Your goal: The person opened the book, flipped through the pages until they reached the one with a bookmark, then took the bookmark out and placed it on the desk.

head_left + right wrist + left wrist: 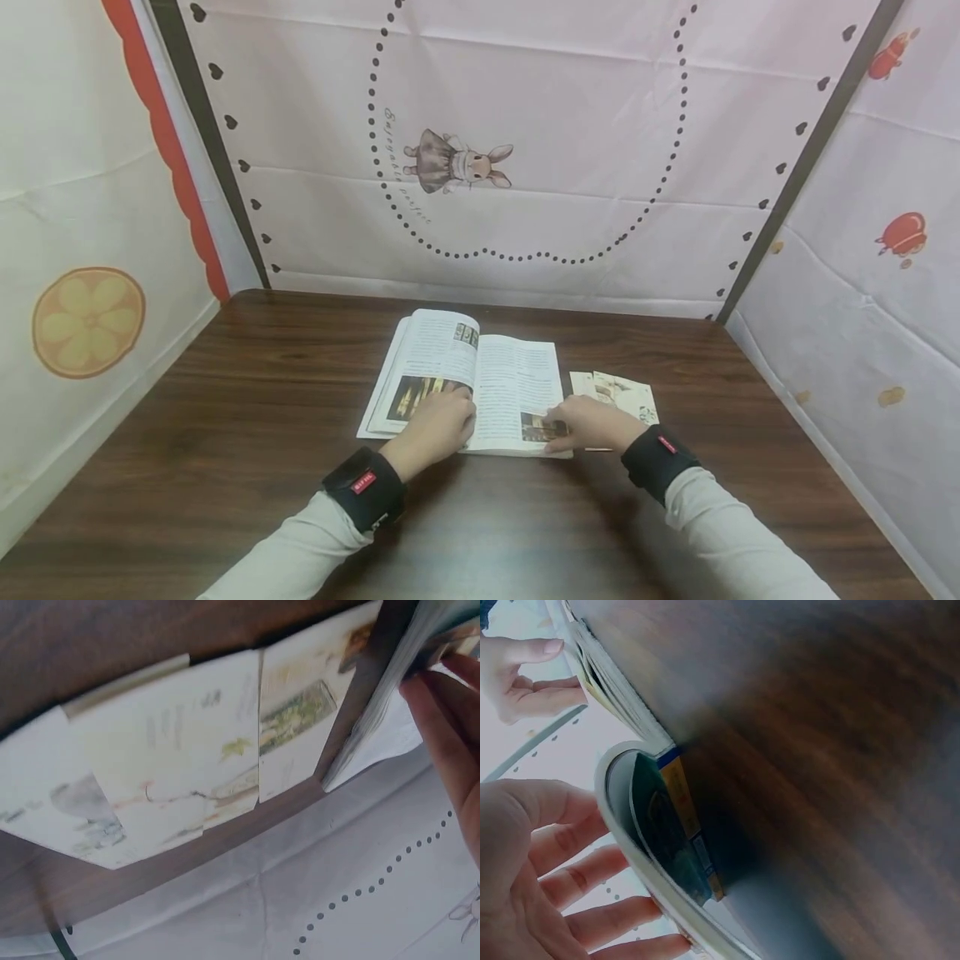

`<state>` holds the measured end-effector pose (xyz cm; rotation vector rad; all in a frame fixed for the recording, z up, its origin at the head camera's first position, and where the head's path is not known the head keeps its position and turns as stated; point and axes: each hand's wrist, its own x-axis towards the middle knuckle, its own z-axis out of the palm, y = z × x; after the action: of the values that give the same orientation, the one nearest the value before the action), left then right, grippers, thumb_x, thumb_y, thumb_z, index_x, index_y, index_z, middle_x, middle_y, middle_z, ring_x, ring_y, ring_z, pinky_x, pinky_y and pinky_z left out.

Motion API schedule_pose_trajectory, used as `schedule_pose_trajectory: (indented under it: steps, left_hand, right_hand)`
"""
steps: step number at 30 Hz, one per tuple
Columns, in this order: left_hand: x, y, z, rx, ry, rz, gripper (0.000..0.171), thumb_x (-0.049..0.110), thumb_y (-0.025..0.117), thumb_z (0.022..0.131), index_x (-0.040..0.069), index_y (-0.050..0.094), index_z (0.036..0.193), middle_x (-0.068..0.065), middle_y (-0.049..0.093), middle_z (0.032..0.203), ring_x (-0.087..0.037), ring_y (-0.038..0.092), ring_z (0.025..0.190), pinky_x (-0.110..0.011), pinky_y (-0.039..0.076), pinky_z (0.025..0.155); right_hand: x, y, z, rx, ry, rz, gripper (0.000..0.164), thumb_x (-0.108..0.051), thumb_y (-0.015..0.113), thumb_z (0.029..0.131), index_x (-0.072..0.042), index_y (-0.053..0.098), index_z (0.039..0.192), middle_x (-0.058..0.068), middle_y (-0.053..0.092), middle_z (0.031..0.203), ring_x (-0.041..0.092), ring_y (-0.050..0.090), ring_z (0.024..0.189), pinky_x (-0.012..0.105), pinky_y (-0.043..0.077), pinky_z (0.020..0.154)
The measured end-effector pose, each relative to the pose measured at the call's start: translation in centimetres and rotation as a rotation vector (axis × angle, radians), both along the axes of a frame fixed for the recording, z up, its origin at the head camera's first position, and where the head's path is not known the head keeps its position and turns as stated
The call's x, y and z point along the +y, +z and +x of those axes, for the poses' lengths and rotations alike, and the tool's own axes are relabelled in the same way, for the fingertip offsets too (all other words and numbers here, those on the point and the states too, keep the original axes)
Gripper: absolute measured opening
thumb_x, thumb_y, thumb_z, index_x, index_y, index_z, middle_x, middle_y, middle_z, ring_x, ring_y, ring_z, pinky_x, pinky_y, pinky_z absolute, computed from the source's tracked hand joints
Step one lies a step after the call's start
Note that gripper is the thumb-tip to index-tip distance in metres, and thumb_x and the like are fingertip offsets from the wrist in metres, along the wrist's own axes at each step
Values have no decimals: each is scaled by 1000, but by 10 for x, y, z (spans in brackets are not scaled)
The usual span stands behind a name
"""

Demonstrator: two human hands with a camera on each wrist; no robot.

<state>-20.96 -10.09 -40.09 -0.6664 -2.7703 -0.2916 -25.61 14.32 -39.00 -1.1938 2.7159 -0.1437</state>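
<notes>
An open book [517, 375] lies on the table, its left pages arching up near the spine. My left hand [438, 425] rests on the left page, over the edge of a dark photo with yellow shapes. In the left wrist view, the fingers of that hand [577, 877] stretch apart against the curved page. At the lower right corner of the right page is my right hand [592, 422], its fingertips touching the page around a small photo. Thumb and forefinger stand apart there. Part of this hand [454, 727] is cut off in the right wrist view.
Right of the book, partly behind my right hand, lie several illustrated cards [626, 396], overlapping in the right wrist view. The brown wooden table [247, 400] meets patterned cloth walls [570, 150] at the back and both sides.
</notes>
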Motion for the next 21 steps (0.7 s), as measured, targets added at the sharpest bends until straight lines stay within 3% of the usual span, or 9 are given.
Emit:
schedule_pose_trajectory:
  steps: [4, 6, 9, 16, 19, 21]
  left_hand:
    - [1, 4, -1, -40, -17, 7, 17, 8, 63, 81, 8, 66, 64, -1, 57, 69, -14, 49, 62, -32, 46, 65]
    - [1, 7, -1, -71, -28, 14, 19, 8, 64, 80, 8, 64, 61, -1, 56, 68, -14, 49, 61, -36, 50, 78]
    - [2, 12, -1, -106, -32, 26, 21, 8, 64, 80, 8, 63, 59, -1, 56, 67, -14, 49, 60, -43, 46, 96]
    - [2, 14, -1, -122, -4, 21, 22, 9, 64, 81, 7, 64, 59, -4, 58, 69, -14, 46, 57, -43, 47, 90]
    - [3, 14, -1, -131, 1, 22, 23, 11, 66, 81, 7, 65, 59, -4, 59, 70, -14, 47, 57, -43, 48, 90]
    - [3, 13, -1, -143, 12, 16, 24, 17, 70, 81, 8, 64, 60, -2, 57, 69, -14, 46, 57, -40, 49, 82]
  right_hand:
    - [4, 4, -1, -27, 41, -6, 22, -24, 71, 81, -7, 68, 94, -5, 53, 65, 5, 41, 56, 19, 32, 52]
    - [6, 6, -1, -30, 58, -16, 16, -19, 69, 81, -7, 68, 92, -5, 53, 64, 4, 40, 56, 18, 31, 51]
    - [7, 7, 0, -27, 63, -26, 16, -13, 67, 81, -7, 69, 95, -4, 58, 68, 4, 41, 57, 17, 33, 53]
    - [5, 5, 1, 17, 38, -52, 18, -2, 65, 82, -6, 72, 98, 5, 72, 85, 6, 54, 65, 21, 45, 61]
    - [5, 3, -1, 47, 33, -56, 10, -4, 66, 84, -5, 71, 92, 4, 71, 79, 6, 54, 63, 21, 46, 59]
    - [4, 3, -2, 65, 15, -62, 6, -6, 67, 84, -6, 70, 89, 3, 70, 76, 5, 53, 60, 20, 46, 57]
